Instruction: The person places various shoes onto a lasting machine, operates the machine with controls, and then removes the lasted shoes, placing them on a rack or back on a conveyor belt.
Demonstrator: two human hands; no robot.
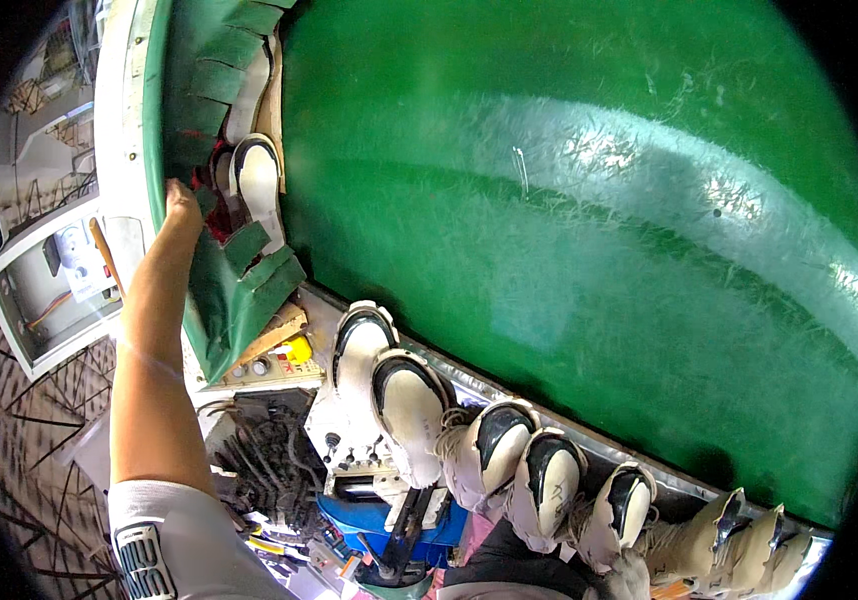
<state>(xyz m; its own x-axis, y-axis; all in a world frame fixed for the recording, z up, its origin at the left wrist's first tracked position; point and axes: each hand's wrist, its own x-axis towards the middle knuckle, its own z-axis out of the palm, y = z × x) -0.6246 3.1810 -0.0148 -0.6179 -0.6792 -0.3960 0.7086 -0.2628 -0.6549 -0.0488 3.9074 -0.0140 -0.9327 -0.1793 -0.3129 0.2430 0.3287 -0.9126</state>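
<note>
My left hand reaches up on the left, its fingers closed at a green slit curtain over an opening in a white machine. The fingertips are partly hidden, but a flap seems to be held in them. Just right of the hand, the gap shows dark red inside and a shoe upper with a pale bottom and black rim. A further pale piece lies above it, under the flaps. My right hand is not in view.
A scratched green belt fills the upper right. Along its metal near edge stand several beige lasted shoe uppers, bottoms up. A control panel with knobs and a yellow part is below the curtain. An open white box hangs left.
</note>
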